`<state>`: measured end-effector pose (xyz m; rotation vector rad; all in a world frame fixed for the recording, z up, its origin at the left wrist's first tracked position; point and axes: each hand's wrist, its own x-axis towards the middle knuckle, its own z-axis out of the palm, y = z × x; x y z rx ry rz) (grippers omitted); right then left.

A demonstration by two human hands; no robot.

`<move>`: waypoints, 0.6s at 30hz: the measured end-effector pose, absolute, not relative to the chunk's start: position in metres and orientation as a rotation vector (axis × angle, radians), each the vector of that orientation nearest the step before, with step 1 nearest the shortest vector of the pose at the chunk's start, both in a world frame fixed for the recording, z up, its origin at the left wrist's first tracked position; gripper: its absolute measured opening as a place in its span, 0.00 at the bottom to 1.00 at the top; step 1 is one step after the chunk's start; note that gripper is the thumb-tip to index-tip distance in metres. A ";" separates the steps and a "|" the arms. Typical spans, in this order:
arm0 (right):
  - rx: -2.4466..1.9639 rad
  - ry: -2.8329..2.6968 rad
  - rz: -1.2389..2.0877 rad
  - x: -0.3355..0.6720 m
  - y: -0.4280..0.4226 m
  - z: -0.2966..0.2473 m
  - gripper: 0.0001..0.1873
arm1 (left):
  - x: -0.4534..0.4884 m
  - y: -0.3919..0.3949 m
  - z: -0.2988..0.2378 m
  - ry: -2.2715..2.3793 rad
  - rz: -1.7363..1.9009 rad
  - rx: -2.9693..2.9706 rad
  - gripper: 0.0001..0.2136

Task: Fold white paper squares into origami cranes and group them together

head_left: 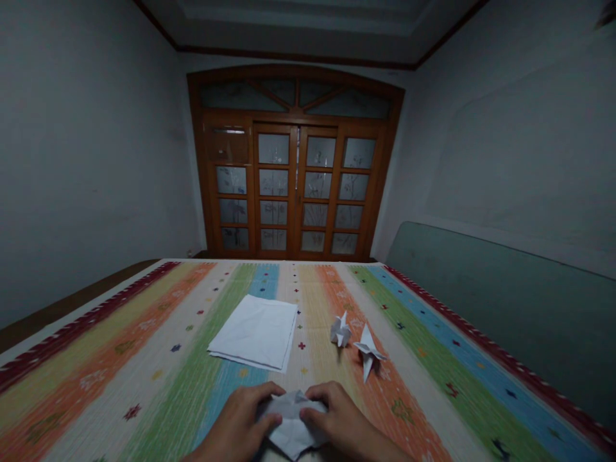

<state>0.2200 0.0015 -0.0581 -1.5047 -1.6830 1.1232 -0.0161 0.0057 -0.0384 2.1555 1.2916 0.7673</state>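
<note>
My left hand (235, 423) and my right hand (339, 417) hold a crumpled piece of folded white paper (292, 427) between them, close to the near edge of the view. Its lower corner hangs below my fingers. Beyond my hands, a small stack of white paper sheets (254, 333) lies flat on a striped woven cloth (158, 385). To the right of the stack are a white paper origami figure (340, 331) and a second, pointed origami figure (369, 350), close together and apart from my hands.
The colourful cloth covers a wide raised surface with a dark red border along each side. A grey-green padded panel (481, 301) stands along the right side. Wooden doors with frosted glass panes (293, 186) stand at the far end of the room.
</note>
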 end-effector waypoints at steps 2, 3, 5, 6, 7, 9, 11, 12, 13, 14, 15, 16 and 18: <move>-1.469 -1.729 1.084 0.221 0.003 -0.057 0.15 | -0.016 0.007 -0.039 1.350 0.745 2.162 0.15; -1.428 -1.776 1.034 0.222 0.004 -0.056 0.13 | -0.015 0.007 -0.039 1.368 0.728 2.167 0.14; -1.330 -1.876 0.907 0.223 0.006 -0.055 0.08 | -0.013 0.007 -0.037 1.401 0.683 2.181 0.10; -1.291 -1.912 0.856 0.224 0.007 -0.056 0.06 | -0.012 0.007 -0.035 1.420 0.664 2.187 0.09; -1.266 -1.936 0.821 0.224 0.008 -0.056 0.04 | -0.011 0.006 -0.034 1.436 0.647 2.191 0.07; -1.245 -1.955 0.776 0.225 0.008 -0.058 0.05 | -0.010 0.006 -0.033 1.438 0.638 2.200 0.06; -1.234 -1.979 0.745 0.225 0.009 -0.060 0.09 | -0.010 0.006 -0.034 1.414 0.674 2.216 0.05; -1.230 -1.991 0.730 0.224 0.008 -0.060 0.10 | -0.011 0.007 -0.036 1.400 0.700 2.225 0.05; -1.230 -2.000 0.714 0.223 0.008 -0.059 0.11 | -0.011 0.008 -0.038 1.388 0.722 2.233 0.05; -1.232 -2.009 0.700 0.222 0.008 -0.058 0.11 | -0.012 0.008 -0.039 1.382 0.737 2.238 0.05; -1.238 -2.017 0.686 0.220 0.008 -0.056 0.11 | -0.012 0.009 -0.040 1.379 0.740 2.242 0.05; -1.248 -2.022 0.672 0.219 0.008 -0.053 0.10 | -0.013 0.010 -0.041 1.377 0.737 2.247 0.05; -1.269 -2.035 0.649 0.216 0.008 -0.048 0.08 | -0.013 0.011 -0.041 1.381 0.726 2.253 0.05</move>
